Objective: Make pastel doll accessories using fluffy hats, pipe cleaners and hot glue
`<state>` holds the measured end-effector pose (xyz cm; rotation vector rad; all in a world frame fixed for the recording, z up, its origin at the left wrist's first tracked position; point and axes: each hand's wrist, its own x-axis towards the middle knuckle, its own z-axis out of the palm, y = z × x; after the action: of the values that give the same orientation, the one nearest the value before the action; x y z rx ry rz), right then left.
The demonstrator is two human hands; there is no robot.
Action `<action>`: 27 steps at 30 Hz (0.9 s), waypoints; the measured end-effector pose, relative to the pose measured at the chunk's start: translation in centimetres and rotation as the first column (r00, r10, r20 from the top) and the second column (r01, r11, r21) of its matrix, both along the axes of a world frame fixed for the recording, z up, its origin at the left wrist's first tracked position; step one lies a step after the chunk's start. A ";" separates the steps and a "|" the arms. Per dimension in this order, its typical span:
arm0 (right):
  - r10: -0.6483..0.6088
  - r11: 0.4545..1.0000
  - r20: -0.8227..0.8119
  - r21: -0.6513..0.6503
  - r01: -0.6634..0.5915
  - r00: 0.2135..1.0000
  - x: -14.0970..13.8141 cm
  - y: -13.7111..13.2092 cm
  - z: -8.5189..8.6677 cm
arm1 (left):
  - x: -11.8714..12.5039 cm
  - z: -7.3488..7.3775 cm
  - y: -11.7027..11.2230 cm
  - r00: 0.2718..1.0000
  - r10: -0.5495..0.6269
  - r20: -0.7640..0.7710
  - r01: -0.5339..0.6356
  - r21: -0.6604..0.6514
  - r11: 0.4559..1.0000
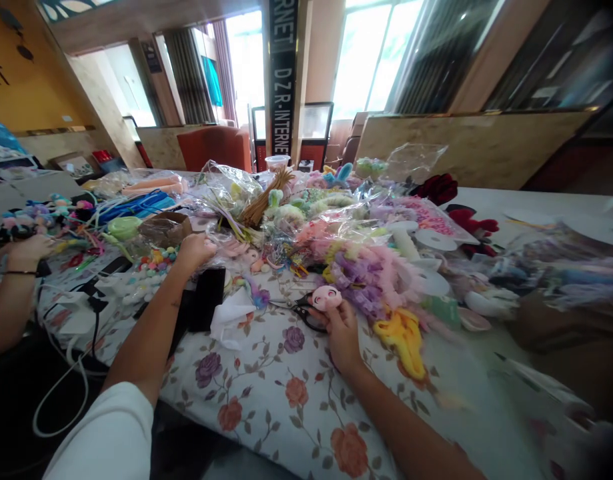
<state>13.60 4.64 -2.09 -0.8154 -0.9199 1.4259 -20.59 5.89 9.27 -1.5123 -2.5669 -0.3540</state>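
Head view: a small pink doll head (327,297), round, pale pink, with a tiny printed face and closed eyes, sits pinched in the fingertips of the right hand (342,331), just above the floral tablecloth (286,393) near picture centre. Black-handled scissors (300,308) lie on the cloth at 9 o'clock of the doll head, nearly touching the right thumb. Yellow plush piece (405,337) lies at 3 o'clock of that hand; a pile of purple and pink frilled trim (369,280) sits at 1 o'clock. Left hand (195,252) reaches forward at 10 o'clock, fingers curled closed over small pale items; what it grips cannot be made out. Black pouch (209,297) lies beside that forearm, white cloth (231,320) next to it. Another person's hand (30,252) rests at far left.
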 end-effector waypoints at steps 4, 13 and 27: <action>-0.004 1.000 0.000 0.013 0.004 1.000 0.1 -0.1 0.0 | 0.2 0.5 2.5 1.000 0.008 -0.014 -0.008 0.011 1.000; -0.012 0.999 -0.013 0.039 0.013 1.000 0.0 -0.3 0.2 | 11.6 -0.2 -2.6 0.818 -0.477 0.322 0.327 0.422 0.846; 0.009 0.950 0.474 0.272 -0.156 0.881 1.8 -2.3 0.2 | 20.3 -8.5 -5.6 -0.140 -0.558 0.818 0.170 0.575 0.800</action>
<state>15.44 2.33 -1.86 -0.9097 -1.5225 1.1311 -0.32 0.27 0.74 -2.3294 -2.1556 -2.7881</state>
